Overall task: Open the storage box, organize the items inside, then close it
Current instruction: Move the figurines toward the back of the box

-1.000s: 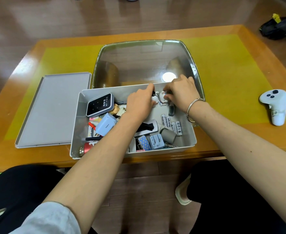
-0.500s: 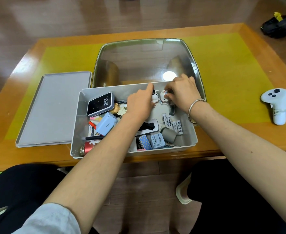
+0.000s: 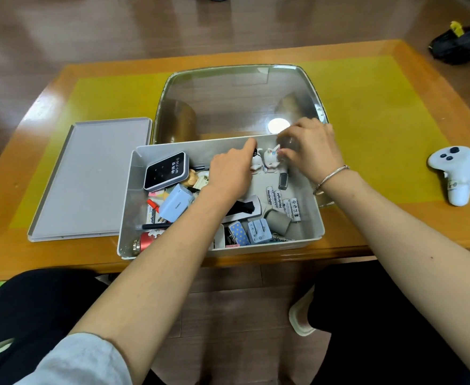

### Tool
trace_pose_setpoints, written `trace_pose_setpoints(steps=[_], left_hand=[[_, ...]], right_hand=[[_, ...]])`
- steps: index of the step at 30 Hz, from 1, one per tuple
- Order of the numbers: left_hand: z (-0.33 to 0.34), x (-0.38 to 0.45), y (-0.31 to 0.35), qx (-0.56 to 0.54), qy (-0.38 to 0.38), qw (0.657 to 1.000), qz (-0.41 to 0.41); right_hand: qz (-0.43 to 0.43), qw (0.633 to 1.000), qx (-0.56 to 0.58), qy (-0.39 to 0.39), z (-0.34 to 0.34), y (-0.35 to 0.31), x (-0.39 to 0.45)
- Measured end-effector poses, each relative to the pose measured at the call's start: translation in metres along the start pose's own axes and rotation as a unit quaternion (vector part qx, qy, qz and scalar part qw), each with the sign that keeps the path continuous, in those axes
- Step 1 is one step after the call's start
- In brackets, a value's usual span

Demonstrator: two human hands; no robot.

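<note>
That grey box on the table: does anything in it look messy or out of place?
Yes. The open grey plastic storage box is a jumble on its left side: a black-faced WiFi device leans tilted on other items, and a pale blue charger plug lies askew. The white batteries lie roughly in a row.

Left hand (image 3: 232,173) curled; right hand (image 3: 310,147) pinching.

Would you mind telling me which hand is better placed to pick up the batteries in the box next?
Probably the right hand: the batteries lie just below its wrist, while the left hand sits further left.
</note>
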State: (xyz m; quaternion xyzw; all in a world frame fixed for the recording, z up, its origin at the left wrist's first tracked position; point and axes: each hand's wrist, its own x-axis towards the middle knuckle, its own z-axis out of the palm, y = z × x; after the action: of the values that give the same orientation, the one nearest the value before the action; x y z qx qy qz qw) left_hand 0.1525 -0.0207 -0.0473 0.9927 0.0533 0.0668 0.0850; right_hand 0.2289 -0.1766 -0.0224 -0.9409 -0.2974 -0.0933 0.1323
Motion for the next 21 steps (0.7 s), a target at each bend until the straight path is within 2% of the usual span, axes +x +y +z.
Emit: trace_pose_setpoints(steps=[3, 7, 9, 11, 14, 17, 21], left_hand=[[-0.008, -0.005, 0.001, -0.023, 0.003, 1.000, -0.013], [-0.018, -0.016, 0.007, -0.071, 0.006, 0.997, -0.031], [-0.019, -0.022, 0.015, -0.072, -0.036, 0.997, 0.014], [-0.014, -0.026, 0.023, -0.044, -0.116, 0.989, 0.077], [-0.002, -0.024, 0.032, -0.002, -0.221, 0.970, 0.100], [0.008, -0.021, 0.036, 0.027, -0.258, 0.960, 0.103], [0.014, -0.018, 0.043, 0.036, -0.251, 0.961, 0.107]], right_hand=[[0.030, 0.999, 0.042, 0.017, 0.001, 0.008, -0.010], [0.073, 0.991, 0.110, -0.011, 0.007, 0.010, -0.017], [0.077, 0.990, 0.114, -0.010, 0.008, 0.009, -0.017], [0.074, 0.992, 0.106, -0.003, 0.008, 0.007, -0.018], [0.079, 0.991, 0.104, 0.001, 0.008, 0.004, -0.020], [0.083, 0.991, 0.102, -0.002, 0.007, 0.003, -0.021], [0.084, 0.993, 0.084, -0.008, 0.007, 0.002, -0.021]])
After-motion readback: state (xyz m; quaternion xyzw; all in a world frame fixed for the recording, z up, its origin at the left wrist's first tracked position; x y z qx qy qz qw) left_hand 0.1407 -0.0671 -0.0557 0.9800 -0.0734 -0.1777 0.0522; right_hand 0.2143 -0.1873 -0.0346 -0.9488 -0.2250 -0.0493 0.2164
